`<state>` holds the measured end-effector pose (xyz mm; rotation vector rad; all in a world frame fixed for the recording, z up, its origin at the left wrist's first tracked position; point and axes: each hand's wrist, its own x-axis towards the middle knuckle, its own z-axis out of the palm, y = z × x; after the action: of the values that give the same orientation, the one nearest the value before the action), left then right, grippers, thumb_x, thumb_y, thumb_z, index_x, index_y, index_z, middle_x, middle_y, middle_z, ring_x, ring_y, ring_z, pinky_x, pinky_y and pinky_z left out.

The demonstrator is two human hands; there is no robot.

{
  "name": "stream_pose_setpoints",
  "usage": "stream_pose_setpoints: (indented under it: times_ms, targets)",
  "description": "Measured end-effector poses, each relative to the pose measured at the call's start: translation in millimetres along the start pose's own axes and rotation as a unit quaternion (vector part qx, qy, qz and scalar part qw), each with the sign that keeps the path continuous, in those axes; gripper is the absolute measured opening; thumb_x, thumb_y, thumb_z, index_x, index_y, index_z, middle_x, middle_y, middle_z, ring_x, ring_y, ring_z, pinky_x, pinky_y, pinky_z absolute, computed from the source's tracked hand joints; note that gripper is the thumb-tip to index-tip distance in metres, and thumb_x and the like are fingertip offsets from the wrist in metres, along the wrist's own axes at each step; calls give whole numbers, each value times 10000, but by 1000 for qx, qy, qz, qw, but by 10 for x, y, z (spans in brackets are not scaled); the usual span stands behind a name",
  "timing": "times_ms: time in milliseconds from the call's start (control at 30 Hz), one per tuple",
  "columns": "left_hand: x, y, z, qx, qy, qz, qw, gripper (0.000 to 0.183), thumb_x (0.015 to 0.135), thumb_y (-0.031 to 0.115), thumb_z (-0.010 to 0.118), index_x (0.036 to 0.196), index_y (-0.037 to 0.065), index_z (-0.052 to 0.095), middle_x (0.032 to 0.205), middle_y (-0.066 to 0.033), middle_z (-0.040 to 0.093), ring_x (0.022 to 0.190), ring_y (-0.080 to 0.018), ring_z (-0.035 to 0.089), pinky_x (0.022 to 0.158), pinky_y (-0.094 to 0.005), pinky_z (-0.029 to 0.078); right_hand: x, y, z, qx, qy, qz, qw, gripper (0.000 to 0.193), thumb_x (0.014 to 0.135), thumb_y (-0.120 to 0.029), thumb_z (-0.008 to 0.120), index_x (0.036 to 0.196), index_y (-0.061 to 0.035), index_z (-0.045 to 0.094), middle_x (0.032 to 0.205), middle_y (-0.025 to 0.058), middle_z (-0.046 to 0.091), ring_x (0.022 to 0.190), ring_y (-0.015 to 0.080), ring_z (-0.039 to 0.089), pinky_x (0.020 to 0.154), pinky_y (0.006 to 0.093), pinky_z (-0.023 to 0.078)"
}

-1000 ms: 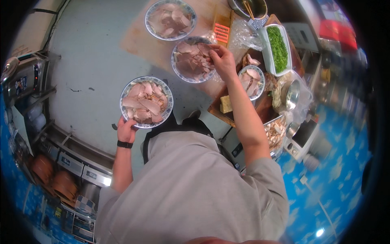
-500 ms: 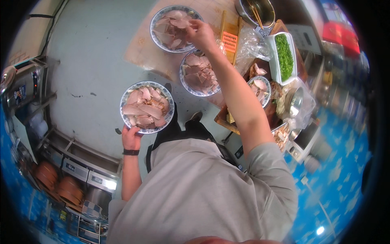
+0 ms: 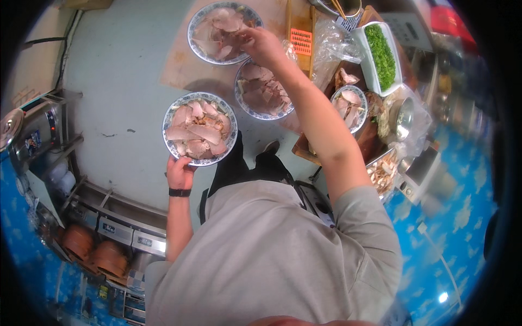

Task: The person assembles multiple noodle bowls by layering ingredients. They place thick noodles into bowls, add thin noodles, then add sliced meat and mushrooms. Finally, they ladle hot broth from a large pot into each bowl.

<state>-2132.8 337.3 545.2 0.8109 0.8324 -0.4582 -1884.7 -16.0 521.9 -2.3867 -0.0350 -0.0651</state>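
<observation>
My left hand [image 3: 180,173] grips the near rim of a blue-and-white bowl [image 3: 166,136], holding it up in front of my body. Pale pink sliced meat [image 3: 198,133] is heaped in it. On the table at the far side stands a similar bowl [image 3: 191,43] with meat slices [image 3: 225,24]. My right hand [image 3: 265,48] reaches over its right rim, fingertips pinched at the slices; what they hold, if anything, is hidden. Beneath my right forearm is another bowl [image 3: 243,103] of sliced meat, partly covered by the arm.
An orange grater [image 3: 300,42] on a wooden frame lies right of the far bowl, beside crumpled clear plastic [image 3: 331,46]. Farther right are a white tub [image 3: 398,70] of chopped greens, a small bowl [image 3: 361,119] of meat and a metal bowl [image 3: 403,118]. Shelving [image 3: 117,204] lines the left.
The view has shifted slightly, and the table and bowls sit higher in it. My left hand still holds its bowl; my right hand stays over the far bowl's right side.
</observation>
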Motion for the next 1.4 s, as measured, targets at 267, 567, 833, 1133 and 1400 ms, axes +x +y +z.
stream_pose_setpoints:
  times_ms: [267, 567, 833, 1133, 1400]
  targets:
    - [68, -5, -39, 6, 7, 11, 1000, 647, 824, -94, 522, 1459, 6, 444, 1362, -160, 585, 1189, -322, 628, 914, -453, 592, -128, -223, 207, -19, -70, 27, 997, 199, 878, -247, 751, 1046, -140, 746, 994, 95, 715, 912, 287, 704, 800, 406, 565]
    - [64, 17, -37, -4, -4, 21, 1000, 588, 824, -103, 533, 1400, 0, 481, 1309, -164, 617, 1141, -320, 659, 891, -459, 612, -34, -269, 373, 200, 25, 88, 975, 150, 945, -128, 698, 1056, -30, 670, 892, 126, 746, 776, 198, 719, 697, 319, 566]
    - [408, 109, -69, 7, -6, 32, 999, 439, 933, 14, 601, 1367, 21, 530, 1253, -127, 636, 1090, -257, 657, 867, -415, 604, -268, -537, -89, 434, -95, 215, 870, 274, 1020, -114, 628, 1268, 3, 641, 939, 53, 711, 789, 81, 663, 682, 224, 542]
    - [552, 56, 31, 1, -15, 78, 997, 371, 1023, 178, 624, 1356, 28, 556, 1254, -84, 626, 1092, -194, 612, 882, -364, 558, 73, -611, 338, 94, -159, 185, 965, 304, 952, -103, 612, 1229, -23, 711, 934, 72, 736, 823, 119, 670, 737, 270, 535]
    - [738, 111, 83, 0, -10, 65, 998, 414, 1022, 219, 621, 1389, 46, 537, 1276, -72, 614, 1118, -200, 604, 878, -383, 548, -310, -1034, 54, 376, -222, 195, 878, 343, 963, -115, 573, 1274, -18, 681, 1006, 51, 738, 809, 107, 624, 687, 255, 500]
